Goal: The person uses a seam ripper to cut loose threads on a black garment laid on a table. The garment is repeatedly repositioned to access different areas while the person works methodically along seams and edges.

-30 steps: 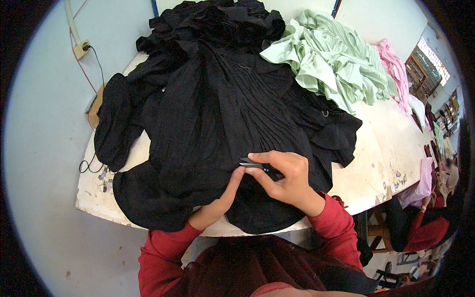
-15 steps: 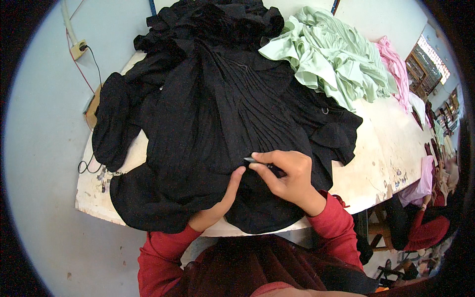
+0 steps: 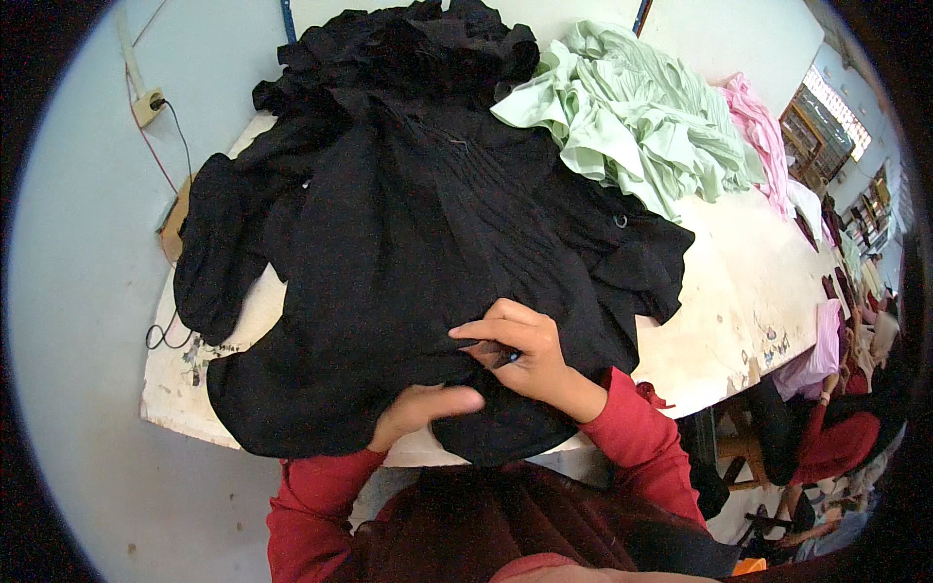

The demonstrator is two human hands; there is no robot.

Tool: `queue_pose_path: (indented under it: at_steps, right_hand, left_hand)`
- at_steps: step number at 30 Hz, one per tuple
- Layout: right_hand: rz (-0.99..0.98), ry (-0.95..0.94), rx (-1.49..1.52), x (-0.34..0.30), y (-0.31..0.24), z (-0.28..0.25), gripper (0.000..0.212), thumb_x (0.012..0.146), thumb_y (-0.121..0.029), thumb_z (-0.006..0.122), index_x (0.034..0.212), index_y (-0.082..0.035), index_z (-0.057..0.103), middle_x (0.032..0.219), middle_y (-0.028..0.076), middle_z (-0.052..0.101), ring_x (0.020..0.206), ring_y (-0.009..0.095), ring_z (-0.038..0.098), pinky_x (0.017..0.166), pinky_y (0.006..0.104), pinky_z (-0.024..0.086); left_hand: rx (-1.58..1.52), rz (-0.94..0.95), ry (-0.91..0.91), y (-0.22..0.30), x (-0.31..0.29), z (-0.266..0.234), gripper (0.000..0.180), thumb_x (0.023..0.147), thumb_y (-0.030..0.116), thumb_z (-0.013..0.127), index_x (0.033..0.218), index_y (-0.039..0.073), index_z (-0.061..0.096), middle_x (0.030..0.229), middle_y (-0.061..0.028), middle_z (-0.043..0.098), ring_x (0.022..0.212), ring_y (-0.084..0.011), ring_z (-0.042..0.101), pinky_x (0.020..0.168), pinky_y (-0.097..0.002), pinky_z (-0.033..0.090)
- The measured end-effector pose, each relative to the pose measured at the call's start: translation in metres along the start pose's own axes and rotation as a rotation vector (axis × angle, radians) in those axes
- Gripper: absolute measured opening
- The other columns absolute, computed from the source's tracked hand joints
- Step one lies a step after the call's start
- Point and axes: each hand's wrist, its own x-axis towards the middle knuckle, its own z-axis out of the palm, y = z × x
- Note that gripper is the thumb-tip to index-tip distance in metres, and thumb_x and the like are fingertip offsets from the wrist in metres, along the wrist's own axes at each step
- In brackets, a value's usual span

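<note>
A black pleated garment (image 3: 379, 233) lies spread over the pale table (image 3: 724, 321), its near edge hanging at the front. My left hand (image 3: 423, 408) holds that near part, with its thumb on top and the other fingers hidden under the cloth. Just above and to the right, my right hand (image 3: 525, 350) is closed around dark thread snips (image 3: 507, 358), mostly covered by the fingers. The right index finger stretches out over the black cloth.
Beyond, on the right, lie a heap of pale green pleated cloth (image 3: 641, 117) and pink cloth (image 3: 758, 136). A socket with a plugged cable (image 3: 151, 105) is on the left wall. Another person in a red sleeve (image 3: 836, 447) sits at far right.
My right hand has come nearer and left, and the snips' tip no longer shows beyond the fingers. My left thumb has lowered toward me and now points right.
</note>
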Motion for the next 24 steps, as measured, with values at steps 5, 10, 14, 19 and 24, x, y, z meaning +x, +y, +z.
queue_pose_path:
  at_steps: [5, 10, 14, 19, 24]
  right_hand:
    - [-0.056, -0.084, -0.014, -0.013, 0.008, 0.013, 0.044, 0.057, 0.001, 0.068, 0.1, -0.009, 0.068, 0.074, 0.006, 0.058, 0.065, 0.022, 0.061, 0.054, 0.0306, 0.048]
    - [0.095, -0.061, 0.06, -0.002, -0.006, 0.0, 0.032, 0.068, -0.012, 0.075, 0.099, -0.009, 0.066, 0.075, 0.006, 0.059, 0.064, 0.019, 0.06, 0.056, 0.0287, 0.048]
    - [0.157, 0.073, -0.079, 0.012, -0.008, -0.019, 0.034, 0.072, -0.018, 0.076, 0.102, -0.005, 0.065, 0.084, 0.008, 0.061, 0.074, 0.018, 0.059, 0.063, 0.0276, 0.046]
    - [0.306, 0.037, -0.022, 0.0, -0.002, -0.015, 0.03, 0.075, -0.019, 0.076, 0.101, -0.008, 0.066, 0.084, 0.007, 0.068, 0.067, 0.016, 0.065, 0.059, 0.027, 0.049]
    - [0.133, 0.004, -0.161, 0.002, -0.005, -0.018, 0.021, 0.073, -0.015, 0.076, 0.09, -0.003, 0.069, 0.083, 0.011, 0.07, 0.068, 0.021, 0.068, 0.064, 0.0269, 0.05]
  left_hand:
    - [-0.785, -0.032, 0.273, -0.029, 0.01, -0.005, 0.033, 0.091, 0.028, 0.059, 0.112, 0.003, 0.061, 0.11, -0.0079, 0.063, 0.101, -0.02, 0.058, 0.091, -0.0356, 0.044]
    - [-0.671, -0.073, 0.445, -0.012, 0.011, 0.003, 0.029, 0.089, 0.021, 0.063, 0.112, 0.004, 0.063, 0.109, -0.0075, 0.064, 0.097, -0.0186, 0.061, 0.089, -0.0336, 0.046]
    - [-0.734, -0.152, 0.448, 0.005, 0.008, 0.003, 0.032, 0.088, 0.017, 0.063, 0.116, 0.002, 0.061, 0.113, -0.0095, 0.063, 0.101, -0.0208, 0.061, 0.091, -0.0348, 0.046]
    - [-0.854, -0.107, 0.344, -0.001, 0.01, 0.003, 0.031, 0.091, 0.016, 0.059, 0.117, 0.0, 0.059, 0.115, -0.0121, 0.063, 0.104, -0.0223, 0.061, 0.093, -0.0367, 0.047]
    - [-0.873, -0.119, 0.325, -0.001, 0.01, 0.005, 0.03, 0.092, 0.014, 0.058, 0.118, -0.001, 0.059, 0.116, -0.0124, 0.062, 0.104, -0.0217, 0.061, 0.093, -0.0363, 0.047]
